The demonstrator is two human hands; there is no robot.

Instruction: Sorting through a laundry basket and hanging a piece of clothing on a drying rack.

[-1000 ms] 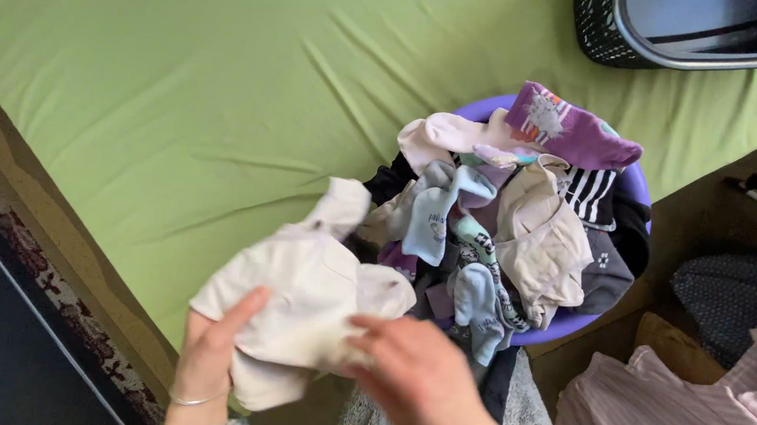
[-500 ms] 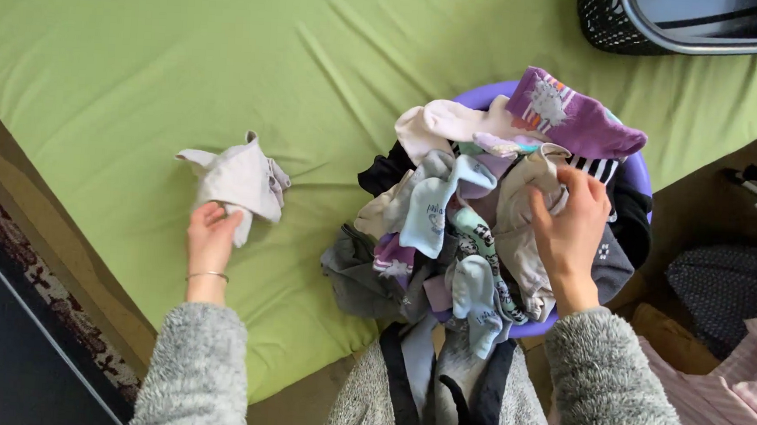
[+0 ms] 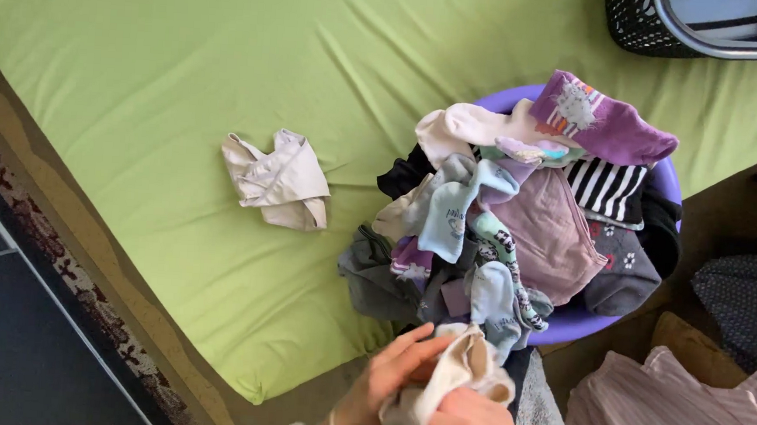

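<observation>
Both my hands are at the bottom edge, holding one cream-coloured garment (image 3: 456,375) between them. My left hand (image 3: 381,388) grips it from the left and my right hand (image 3: 471,424) from below. Just above them a purple basin (image 3: 582,319) is heaped with laundry: pale blue socks (image 3: 448,212), a dusty pink garment (image 3: 552,232), a purple sock (image 3: 599,121) and a black-and-white striped piece (image 3: 609,187). A folded cream garment (image 3: 277,180) lies alone on the green sheet (image 3: 168,77), to the left of the basin.
A black perforated basket (image 3: 648,23) stands at the top right corner. Pink striped fabric (image 3: 664,414) and a dark dotted cloth (image 3: 745,301) lie at the lower right. The bed's edge runs diagonally along the left, with dark floor beyond it.
My left hand let go of the folded cream garment, which now lies on the sheet. My right hand pulled another cream garment out of the basin, and both hands now hold it.
</observation>
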